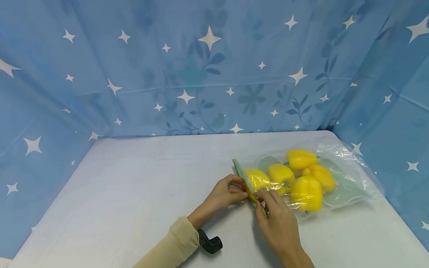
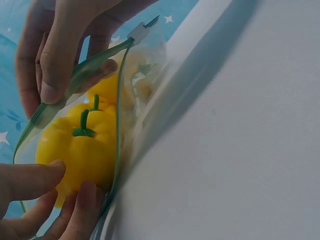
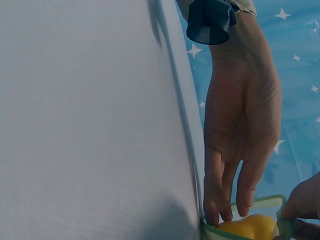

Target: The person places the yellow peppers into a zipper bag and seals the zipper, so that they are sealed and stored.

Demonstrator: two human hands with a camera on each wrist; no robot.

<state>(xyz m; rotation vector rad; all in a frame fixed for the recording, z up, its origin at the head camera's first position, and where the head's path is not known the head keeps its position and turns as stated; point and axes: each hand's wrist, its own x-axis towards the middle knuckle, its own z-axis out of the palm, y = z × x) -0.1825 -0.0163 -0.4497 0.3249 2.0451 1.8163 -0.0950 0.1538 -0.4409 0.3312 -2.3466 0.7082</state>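
A clear zip bag (image 1: 372, 189) with green-tinted edges lies on its side, holding several yellow bell peppers (image 1: 307, 193). My left hand (image 1: 216, 197) is at its mouth, fingers mostly straight. In the left wrist view its thumb and fingertips rest against the yellow bell pepper (image 2: 75, 155) just inside the opening, its green stem facing outward. On the other side of the mouth, my right hand (image 1: 279, 226) pinches the green zip edge (image 2: 90, 65) between thumb and fingers. A whitish slider (image 2: 139, 33) sits at one end of that edge.
The bag rests on a white-covered table (image 1: 124, 194), toward its right side. Blue star-patterned curtains (image 1: 203, 68) rise behind the table and along both sides. A black band-mounted device (image 1: 210, 242) is on my left wrist.
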